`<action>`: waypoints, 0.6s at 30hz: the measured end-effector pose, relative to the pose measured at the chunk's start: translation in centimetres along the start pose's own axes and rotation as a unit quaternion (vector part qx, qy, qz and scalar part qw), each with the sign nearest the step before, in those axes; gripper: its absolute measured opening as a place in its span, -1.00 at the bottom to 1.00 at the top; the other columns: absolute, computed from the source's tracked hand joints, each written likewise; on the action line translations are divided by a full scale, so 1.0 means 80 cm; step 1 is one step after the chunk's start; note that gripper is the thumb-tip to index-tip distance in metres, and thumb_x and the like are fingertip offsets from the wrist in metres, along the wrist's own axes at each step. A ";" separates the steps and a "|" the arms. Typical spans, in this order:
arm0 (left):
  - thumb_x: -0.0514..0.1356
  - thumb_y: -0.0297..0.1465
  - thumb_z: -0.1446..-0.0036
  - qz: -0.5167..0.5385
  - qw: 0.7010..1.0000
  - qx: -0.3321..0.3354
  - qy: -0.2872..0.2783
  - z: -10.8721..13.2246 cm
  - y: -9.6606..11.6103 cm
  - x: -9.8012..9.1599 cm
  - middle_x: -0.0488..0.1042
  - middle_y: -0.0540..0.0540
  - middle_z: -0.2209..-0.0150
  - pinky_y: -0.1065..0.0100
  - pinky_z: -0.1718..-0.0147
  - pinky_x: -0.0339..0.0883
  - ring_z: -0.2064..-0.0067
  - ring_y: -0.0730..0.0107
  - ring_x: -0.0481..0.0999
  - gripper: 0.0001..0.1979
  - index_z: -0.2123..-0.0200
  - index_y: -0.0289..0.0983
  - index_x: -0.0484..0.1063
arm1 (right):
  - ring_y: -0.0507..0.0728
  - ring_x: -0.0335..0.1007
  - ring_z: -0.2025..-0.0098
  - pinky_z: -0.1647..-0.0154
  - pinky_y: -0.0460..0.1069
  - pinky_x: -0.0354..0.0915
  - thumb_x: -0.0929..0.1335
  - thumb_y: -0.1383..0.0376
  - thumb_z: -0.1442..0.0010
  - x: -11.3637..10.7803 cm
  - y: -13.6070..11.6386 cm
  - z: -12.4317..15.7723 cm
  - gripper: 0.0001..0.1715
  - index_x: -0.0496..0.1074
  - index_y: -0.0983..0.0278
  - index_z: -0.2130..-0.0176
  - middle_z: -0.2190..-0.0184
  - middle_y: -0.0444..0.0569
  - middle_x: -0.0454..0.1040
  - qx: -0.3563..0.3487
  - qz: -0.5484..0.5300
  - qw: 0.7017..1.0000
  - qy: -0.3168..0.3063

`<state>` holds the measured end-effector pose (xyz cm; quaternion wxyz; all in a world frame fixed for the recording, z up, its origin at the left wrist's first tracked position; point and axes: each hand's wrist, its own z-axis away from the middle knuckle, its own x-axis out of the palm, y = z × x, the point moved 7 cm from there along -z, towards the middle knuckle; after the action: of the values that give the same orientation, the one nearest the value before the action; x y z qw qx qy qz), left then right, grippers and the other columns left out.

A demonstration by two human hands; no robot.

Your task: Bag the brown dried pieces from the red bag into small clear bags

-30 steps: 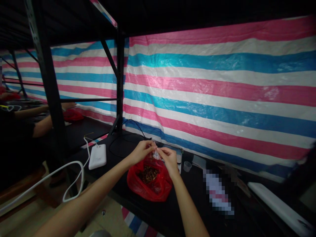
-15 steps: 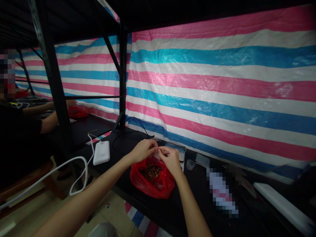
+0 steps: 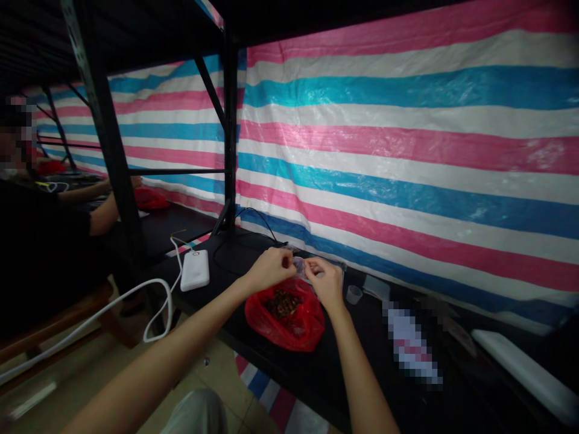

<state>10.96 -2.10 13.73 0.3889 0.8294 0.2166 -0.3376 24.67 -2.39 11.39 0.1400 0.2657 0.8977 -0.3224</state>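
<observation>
Between my two hands is a small clear plastic bag (image 3: 299, 266), stretched over the far rim of an open red plastic bag (image 3: 302, 334). My left hand (image 3: 274, 265) pinches its left side, fingers closed. With thumb and fingertips, my right hand (image 3: 326, 279) grips the right side. The red bag lies on the black table just below both hands and holds many small brown pieces (image 3: 283, 302), too small to name. Right of my right hand stands a small clear plastic cup (image 3: 354, 294).
A white power bank (image 3: 195, 270) with a white cable (image 3: 156, 283) lies at left. Black shelf posts (image 3: 230, 132) and a striped tarp (image 3: 384, 150) bound the table. A co-worker's arm (image 3: 106, 214) is at far left. A long white object (image 3: 520, 374) lies at right.
My hands have moved slightly apart, and the clear bag now shows stretched between them. The whole view has shifted a little.
</observation>
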 end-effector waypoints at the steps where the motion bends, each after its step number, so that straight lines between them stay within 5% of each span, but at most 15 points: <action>1: 0.06 -0.43 0.08 -0.008 1.000 0.001 0.024 0.000 0.001 -0.003 0.26 0.06 0.61 0.47 0.54 -0.03 0.54 0.52 0.21 -0.89 0.59 -0.32 0.28 | 0.03 0.39 0.55 0.48 -0.10 0.29 0.28 0.29 -0.09 0.000 -0.004 0.000 -0.84 0.43 0.26 0.43 0.55 -0.10 0.46 -0.002 0.000 1.000 0.003; 4: 0.04 -0.46 0.09 -0.007 0.997 0.012 0.072 -0.001 0.006 -0.012 0.18 0.08 0.62 0.46 0.54 -0.05 0.55 0.53 0.17 -0.91 0.60 -0.30 0.21 | 0.01 0.38 0.57 0.51 -0.12 0.30 0.27 0.28 -0.10 0.010 -0.013 0.003 -0.82 0.43 0.25 0.29 0.52 -0.11 0.45 0.013 -0.048 0.999 -0.010; 8: 0.03 -0.51 0.13 0.005 0.997 0.039 0.060 -0.001 0.009 -0.013 0.13 0.10 0.64 0.47 0.56 -0.07 0.57 0.55 0.13 -0.91 0.61 -0.29 0.15 | -0.01 0.38 0.57 0.52 -0.14 0.31 0.28 0.33 -0.06 0.036 -0.017 0.008 -0.56 0.28 0.23 0.01 0.51 -0.15 0.44 0.041 -0.112 0.990 -0.073; 14: 0.07 -0.50 0.13 -0.055 0.997 0.015 0.052 0.004 -0.005 -0.012 0.27 0.06 0.58 0.47 0.55 0.00 0.54 0.49 0.26 -0.96 0.50 -0.29 0.26 | 0.00 0.38 0.58 0.55 -0.13 0.30 0.24 0.27 -0.11 0.036 -0.005 0.006 -0.64 0.34 0.27 0.07 0.51 -0.11 0.46 0.075 -0.117 0.989 -0.054; 18: 0.11 -0.40 0.07 -0.029 0.999 -0.034 -0.007 0.007 -0.022 0.007 0.42 -0.03 0.50 0.46 0.52 0.15 0.49 0.38 0.42 -0.69 0.18 -0.32 0.32 | 0.06 0.44 0.43 0.41 -0.09 0.34 0.23 0.25 -0.13 0.029 -0.005 0.004 -0.70 0.42 0.27 0.16 0.38 -0.04 0.51 0.055 -0.099 0.993 -0.043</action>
<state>10.04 -1.41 12.19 0.4086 0.8065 0.2494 -0.3471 22.58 -1.95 10.32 0.1314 0.1688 0.8934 -0.3950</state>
